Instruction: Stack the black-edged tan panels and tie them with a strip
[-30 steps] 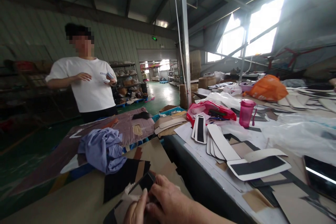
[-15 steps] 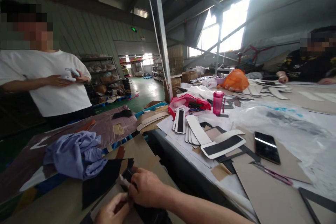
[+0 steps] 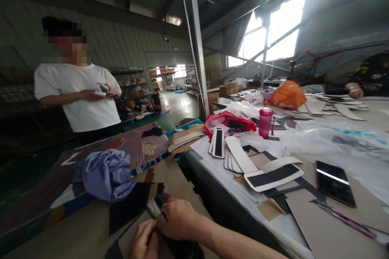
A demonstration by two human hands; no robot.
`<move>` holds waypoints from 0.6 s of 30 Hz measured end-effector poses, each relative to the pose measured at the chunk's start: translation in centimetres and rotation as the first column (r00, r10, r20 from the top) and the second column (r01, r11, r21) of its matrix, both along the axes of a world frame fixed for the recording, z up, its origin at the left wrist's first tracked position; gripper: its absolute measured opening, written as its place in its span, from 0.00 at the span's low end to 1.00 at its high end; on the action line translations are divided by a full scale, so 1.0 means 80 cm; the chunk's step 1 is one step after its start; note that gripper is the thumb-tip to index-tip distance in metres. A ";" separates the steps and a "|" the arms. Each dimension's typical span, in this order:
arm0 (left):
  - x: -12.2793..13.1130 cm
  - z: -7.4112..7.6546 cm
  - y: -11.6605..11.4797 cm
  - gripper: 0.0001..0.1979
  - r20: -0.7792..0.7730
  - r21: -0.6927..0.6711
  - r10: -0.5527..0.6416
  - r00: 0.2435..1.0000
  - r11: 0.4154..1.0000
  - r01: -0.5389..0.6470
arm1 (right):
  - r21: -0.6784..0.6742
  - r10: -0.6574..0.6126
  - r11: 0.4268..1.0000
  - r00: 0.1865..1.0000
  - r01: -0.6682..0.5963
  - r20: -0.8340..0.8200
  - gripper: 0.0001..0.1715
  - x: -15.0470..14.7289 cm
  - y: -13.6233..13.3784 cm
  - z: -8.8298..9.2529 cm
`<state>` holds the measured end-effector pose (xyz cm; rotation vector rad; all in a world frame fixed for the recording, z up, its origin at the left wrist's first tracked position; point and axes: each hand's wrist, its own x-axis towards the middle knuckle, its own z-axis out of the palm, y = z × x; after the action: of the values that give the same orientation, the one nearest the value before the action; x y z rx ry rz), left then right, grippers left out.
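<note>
Low in the view, my right hand [image 3: 178,219] is closed, its fingers bent round a small dark piece [image 3: 160,199] of unclear kind. A pale, crumpled strip [image 3: 153,209] shows beside its fingertips. Close against it, my left hand [image 3: 144,239] is also closed, thumb and finger pinched together. What it grips is hidden. Beneath both hands is dark material, partly covered by the right wrist. A flat black sheet [image 3: 129,206] lies just to the left on a brownish board [image 3: 91,226].
To the right, a worktable holds white-edged black strips [image 3: 273,177], a phone [image 3: 334,183], pink-handled scissors [image 3: 349,219] and a pink bottle [image 3: 265,123]. A bundled blue cloth [image 3: 105,176] lies left. A person in a white shirt [image 3: 88,109] stands beyond; another sits far right.
The view has swung left, so everything sits further right in the picture. My hands stay close together at the dark piece, with only slight finger movement.
</note>
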<state>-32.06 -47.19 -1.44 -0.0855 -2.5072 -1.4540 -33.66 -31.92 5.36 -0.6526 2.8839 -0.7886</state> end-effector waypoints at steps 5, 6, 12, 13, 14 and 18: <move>0.006 0.036 0.021 0.13 0.169 0.104 -0.088 0.982 0.992 0.071 | -0.005 0.063 0.998 0.996 -0.064 -0.068 0.18 -0.001 0.010 -0.008; 0.007 0.039 0.027 0.11 0.172 0.090 -0.086 0.981 0.993 0.071 | -0.002 0.081 0.997 0.994 -0.081 -0.076 0.17 -0.002 0.011 -0.009; 0.010 0.043 0.036 0.09 0.055 -0.043 0.052 0.997 0.998 -0.049 | -0.023 0.032 0.999 0.991 -0.035 -0.132 0.13 -0.004 0.011 -0.019; 0.012 0.044 0.035 0.09 0.041 -0.055 0.056 0.998 0.997 -0.054 | -0.028 0.018 0.999 0.991 -0.022 -0.134 0.14 -0.005 0.010 -0.021; 0.015 0.046 0.033 0.09 0.032 -0.068 0.061 0.998 0.996 -0.059 | -0.030 0.012 0.999 0.991 -0.016 -0.135 0.14 -0.005 0.010 -0.023; 0.028 0.058 0.024 0.09 0.007 -0.126 0.059 0.998 0.990 -0.058 | -0.036 0.013 0.999 0.989 -0.019 -0.146 0.15 -0.009 0.008 -0.028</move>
<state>-29.83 -45.24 3.17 -0.0263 -2.5858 -1.2765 -34.41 -31.26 3.09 -0.7674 2.9958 -0.8284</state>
